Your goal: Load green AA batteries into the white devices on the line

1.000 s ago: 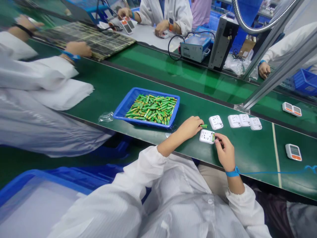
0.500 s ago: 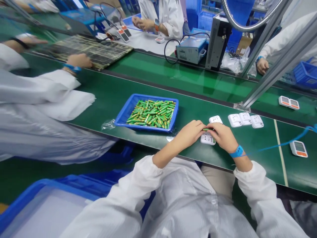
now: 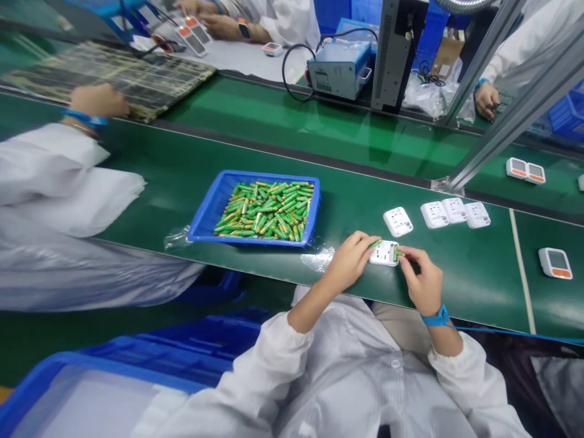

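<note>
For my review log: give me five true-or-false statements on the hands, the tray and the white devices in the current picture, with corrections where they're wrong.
1. The blue tray holds a pile of green batteries. True.
2. The right hand is at the right end of the nearest white device. True.
3. The left hand is inside the blue tray. False: it is at the device's left end, with a green battery at its fingertips.
4. The blue wrist strap is on the person's left wrist. False: it is on the right wrist.
5. A device with an orange strip lies right of the pale line. True.
</note>
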The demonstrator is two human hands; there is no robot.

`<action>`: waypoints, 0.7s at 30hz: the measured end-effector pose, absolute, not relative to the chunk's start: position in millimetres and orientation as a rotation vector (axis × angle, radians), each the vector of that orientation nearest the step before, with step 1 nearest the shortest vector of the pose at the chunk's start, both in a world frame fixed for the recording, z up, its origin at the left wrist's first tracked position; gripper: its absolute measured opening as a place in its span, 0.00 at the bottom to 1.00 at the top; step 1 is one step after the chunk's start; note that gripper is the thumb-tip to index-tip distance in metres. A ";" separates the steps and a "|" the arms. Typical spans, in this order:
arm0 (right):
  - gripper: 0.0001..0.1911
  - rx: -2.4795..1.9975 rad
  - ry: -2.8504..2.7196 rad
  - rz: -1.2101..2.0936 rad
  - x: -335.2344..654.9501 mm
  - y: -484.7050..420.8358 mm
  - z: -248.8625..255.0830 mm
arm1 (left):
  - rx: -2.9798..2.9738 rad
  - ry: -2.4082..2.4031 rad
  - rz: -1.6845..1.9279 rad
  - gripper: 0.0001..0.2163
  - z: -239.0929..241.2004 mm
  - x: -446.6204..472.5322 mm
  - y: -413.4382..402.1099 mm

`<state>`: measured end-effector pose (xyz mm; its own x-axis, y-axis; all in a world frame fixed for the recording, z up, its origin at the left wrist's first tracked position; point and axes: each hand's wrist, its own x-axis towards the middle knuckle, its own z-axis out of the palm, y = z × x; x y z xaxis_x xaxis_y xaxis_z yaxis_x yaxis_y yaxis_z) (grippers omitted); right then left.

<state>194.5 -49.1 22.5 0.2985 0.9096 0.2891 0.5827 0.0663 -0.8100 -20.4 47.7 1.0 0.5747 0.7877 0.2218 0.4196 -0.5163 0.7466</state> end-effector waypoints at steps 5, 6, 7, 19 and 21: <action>0.07 -1.567 -1.525 0.343 187.9 -47.9 23.7 | 2.138 0.933 0.744 0.16 3.7 -21.6 48.8; 0.07 -1.562 -1.549 0.322 187.4 -48.2 23.2 | 2.136 0.930 0.748 0.16 3.7 -21.6 48.7; 0.07 -1.558 -1.575 0.303 186.9 -48.8 22.4 | 2.136 0.929 0.751 0.16 3.6 -21.4 48.7; 0.18 -1.601 -1.794 0.269 184.5 -59.0 8.9 | 2.166 0.903 0.752 0.16 1.9 -20.7 49.5; 0.18 -1.593 -1.807 0.253 185.4 -58.4 6.9 | 2.176 0.902 0.756 0.16 0.7 -20.3 50.2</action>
<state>185.4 -58.4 6.9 0.0055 0.9285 0.3713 0.7906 0.2233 -0.5701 -20.3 50.2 0.7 0.5962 0.7616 0.2541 0.3831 -0.5480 0.7436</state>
